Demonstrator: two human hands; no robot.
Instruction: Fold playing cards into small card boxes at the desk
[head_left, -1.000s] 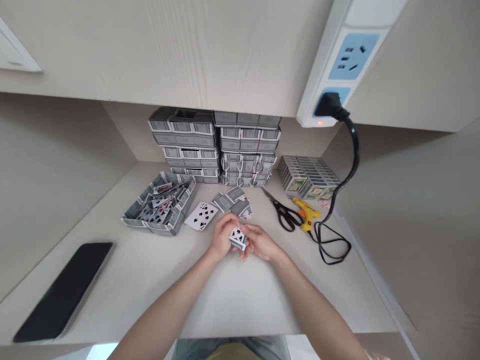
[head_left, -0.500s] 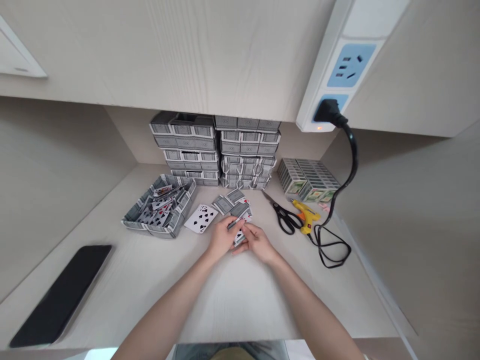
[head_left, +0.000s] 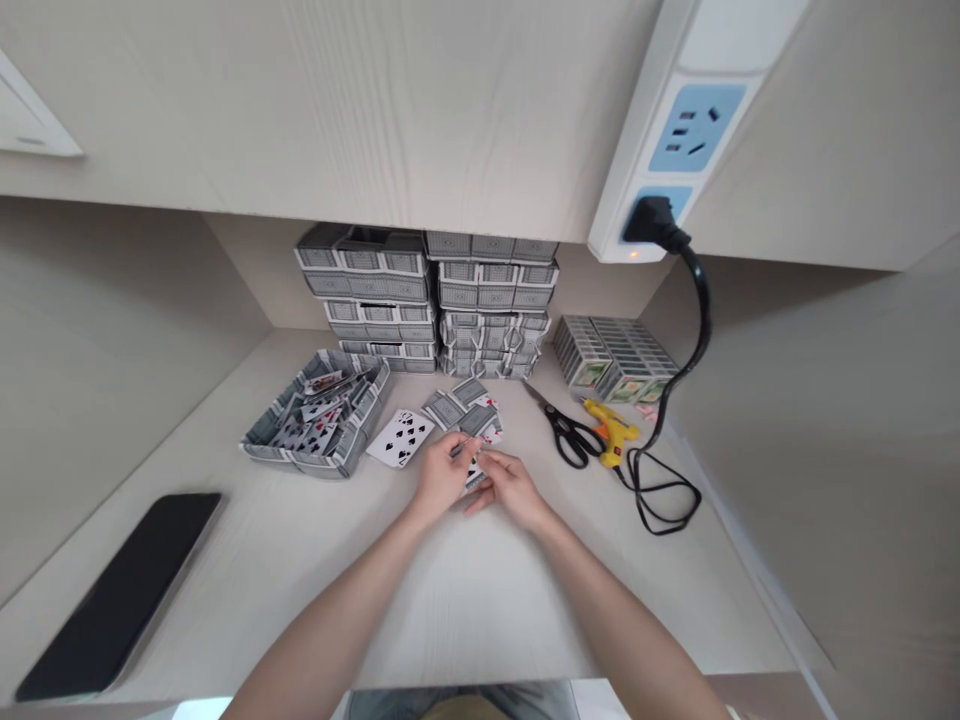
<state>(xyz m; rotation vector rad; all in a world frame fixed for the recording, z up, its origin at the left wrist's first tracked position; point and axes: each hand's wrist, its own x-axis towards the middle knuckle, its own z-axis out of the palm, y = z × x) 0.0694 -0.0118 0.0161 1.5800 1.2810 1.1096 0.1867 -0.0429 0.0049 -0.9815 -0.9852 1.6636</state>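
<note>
Between my two hands is a playing card (head_left: 474, 474), face side partly showing with black pips. My left hand (head_left: 442, 474) pinches its left side, and my right hand (head_left: 508, 484) closes on the right side; fingers cover much of it. Just beyond my hands lies a loose pile of grey-backed cards (head_left: 466, 404), some showing red pips. A white card with black spades (head_left: 401, 438) rests face up left of my left hand. Farther left, a tray built of folded cards (head_left: 349, 455) holds many loose cards.
Stacked folded-card boxes (head_left: 495, 285) stand at the back. To the right are black-handled scissors (head_left: 574, 436), a yellow glue gun (head_left: 615, 432) with its cable, and card packs (head_left: 619, 355). A black flat object (head_left: 124, 590) lies front left. A power strip (head_left: 652, 190) hangs above.
The fingers of my left hand have shifted slightly over the card, and less of it shows between my hands. The whole view has moved a little.
</note>
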